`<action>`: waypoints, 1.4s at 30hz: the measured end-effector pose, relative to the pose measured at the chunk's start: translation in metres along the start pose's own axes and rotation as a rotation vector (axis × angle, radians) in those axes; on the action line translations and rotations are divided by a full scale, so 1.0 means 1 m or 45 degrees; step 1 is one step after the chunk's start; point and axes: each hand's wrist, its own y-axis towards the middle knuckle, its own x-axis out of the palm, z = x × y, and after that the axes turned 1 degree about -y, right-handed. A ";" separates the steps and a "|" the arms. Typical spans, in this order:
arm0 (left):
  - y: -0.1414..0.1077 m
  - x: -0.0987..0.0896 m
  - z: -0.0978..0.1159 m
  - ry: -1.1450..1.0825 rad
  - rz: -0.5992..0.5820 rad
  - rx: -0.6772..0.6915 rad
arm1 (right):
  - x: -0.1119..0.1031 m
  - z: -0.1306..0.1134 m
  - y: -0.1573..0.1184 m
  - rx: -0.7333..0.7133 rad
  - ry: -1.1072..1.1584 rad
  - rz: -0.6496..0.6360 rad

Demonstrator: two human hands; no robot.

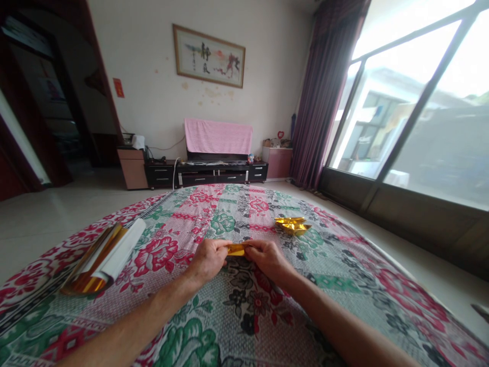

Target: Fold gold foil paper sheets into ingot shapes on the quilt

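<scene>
A small strip of folded gold paper is stretched between my two hands, just above the patterned cloth. My left hand pinches its left end, with the fingers curled. At the right end, my right hand grips it between thumb and fingers. Folded gold paper pieces rest on the cloth beyond my right hand. Over on the left lies a loose stack of curled gold and white sheets.
The round table has a red, green and grey floral cloth. Past it are a low black cabinet, a screen under a pink cloth and a pink side cabinet. A purple curtain and large window stand at the right.
</scene>
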 end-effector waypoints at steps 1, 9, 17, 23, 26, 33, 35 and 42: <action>0.000 0.000 0.000 -0.004 -0.001 0.002 | 0.000 0.001 0.000 0.001 0.008 -0.003; 0.000 -0.002 0.004 -0.033 0.018 -0.052 | -0.005 0.006 0.000 -0.054 0.128 -0.180; 0.002 -0.001 0.001 0.002 0.030 -0.040 | -0.004 0.005 0.000 -0.085 0.077 -0.161; 0.001 0.000 0.000 -0.067 0.039 -0.039 | -0.003 0.001 -0.001 -0.076 0.119 -0.148; 0.000 0.001 0.001 -0.117 0.027 -0.055 | -0.002 0.003 0.000 -0.072 0.108 -0.119; 0.001 0.001 0.001 -0.136 0.048 -0.053 | -0.004 0.001 -0.001 -0.092 0.088 -0.137; 0.001 0.001 0.001 -0.123 0.057 -0.055 | -0.004 0.001 -0.001 -0.091 0.096 -0.148; 0.000 0.000 0.001 -0.096 0.029 -0.054 | -0.003 0.001 -0.001 -0.062 0.132 -0.147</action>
